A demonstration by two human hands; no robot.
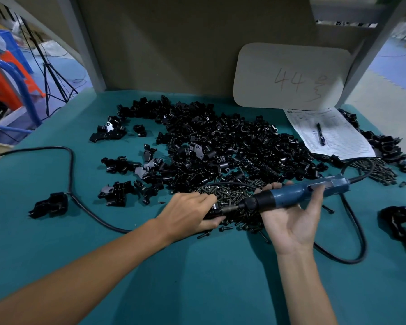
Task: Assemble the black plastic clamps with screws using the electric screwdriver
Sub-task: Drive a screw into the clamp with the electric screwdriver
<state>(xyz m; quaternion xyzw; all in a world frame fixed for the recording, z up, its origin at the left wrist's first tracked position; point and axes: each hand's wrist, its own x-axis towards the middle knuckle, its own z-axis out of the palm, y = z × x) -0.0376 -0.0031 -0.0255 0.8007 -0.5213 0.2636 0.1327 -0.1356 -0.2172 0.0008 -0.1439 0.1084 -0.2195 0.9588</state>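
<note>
One black clamp (212, 216) is sitting gripped in the left hand (188, 213). The right hand (293, 221) is curling round the electric screwdriver (288, 195)

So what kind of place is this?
Likely a factory assembly bench: a heap of black clamps and screws on the table, a corded screwdriver in the right hand, a paper form with a pen.

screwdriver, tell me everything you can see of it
The screwdriver has a blue plastic-looking body, a black collar and a metal bit. It lies nearly level, bit pointing left, in the upturned right hand, whose fingers curl round the body. The bit meets a clamp gripped by the left hand, above the screws. A black cable leaves its rear.
</note>
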